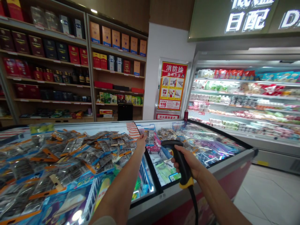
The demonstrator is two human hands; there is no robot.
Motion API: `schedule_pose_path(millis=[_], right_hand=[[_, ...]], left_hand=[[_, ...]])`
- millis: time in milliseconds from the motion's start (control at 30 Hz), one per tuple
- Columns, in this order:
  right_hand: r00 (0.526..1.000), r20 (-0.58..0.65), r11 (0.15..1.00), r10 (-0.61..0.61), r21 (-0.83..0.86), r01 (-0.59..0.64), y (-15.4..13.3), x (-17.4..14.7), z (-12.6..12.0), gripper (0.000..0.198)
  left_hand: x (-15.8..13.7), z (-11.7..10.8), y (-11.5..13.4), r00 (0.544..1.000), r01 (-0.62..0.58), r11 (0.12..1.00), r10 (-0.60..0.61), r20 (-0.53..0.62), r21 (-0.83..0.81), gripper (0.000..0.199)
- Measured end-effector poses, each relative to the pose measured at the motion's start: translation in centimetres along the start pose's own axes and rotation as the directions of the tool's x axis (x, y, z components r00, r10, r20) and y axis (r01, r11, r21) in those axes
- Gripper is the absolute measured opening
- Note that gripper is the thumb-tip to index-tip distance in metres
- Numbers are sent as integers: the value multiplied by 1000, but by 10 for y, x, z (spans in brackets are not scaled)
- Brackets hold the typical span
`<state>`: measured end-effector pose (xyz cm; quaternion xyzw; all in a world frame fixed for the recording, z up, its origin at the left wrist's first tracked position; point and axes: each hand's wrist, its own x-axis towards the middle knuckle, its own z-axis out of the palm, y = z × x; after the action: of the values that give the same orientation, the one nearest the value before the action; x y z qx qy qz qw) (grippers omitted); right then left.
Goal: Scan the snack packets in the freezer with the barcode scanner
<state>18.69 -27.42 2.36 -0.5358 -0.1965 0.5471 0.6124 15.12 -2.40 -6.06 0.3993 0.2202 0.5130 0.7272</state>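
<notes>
Looks midway — left hand (141,142) pinches one packet (150,137) ahead at 12 o'clock, right hand (188,158) grips scanner (184,165) at 1, heaped packets (72,150) at 10 — finished count unclear.

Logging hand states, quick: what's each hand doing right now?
Left hand: closed, holding a small grey-and-blue plastic packet.
Right hand: closed around a black-and-yellow corded handheld scanner.

Bare left hand (141,140), bare right hand (191,160), bare forearms (126,184), pale sleeve edge (104,221), perhaps beige
</notes>
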Motion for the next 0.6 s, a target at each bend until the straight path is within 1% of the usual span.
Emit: schedule_pose_path(millis=[100,200,333,467,600], right_hand=[[1000,10,1000,12,-11,-11,-5,1,0,29],[1000,5,999,-7,-34,7,-11,1,2,29],[1000,-11,998,-26,-63,25,-15,0,5,28],[1000,-14,997,-15,-75,14,-16,0,7,28],[1000,8,998,1,-70,0,-17,-1,7,28]], left_hand=[[1,0,0,1000,-4,1000,4,-5,-14,24],[1,0,1,1000,-10,1000,11,16,-18,25],[0,2,2,1000,7,1000,-7,10,-10,26],[-1,4,2,1000,13,1000,-13,4,-11,30],[0,5,2,1000,7,1000,-8,27,12,33]])
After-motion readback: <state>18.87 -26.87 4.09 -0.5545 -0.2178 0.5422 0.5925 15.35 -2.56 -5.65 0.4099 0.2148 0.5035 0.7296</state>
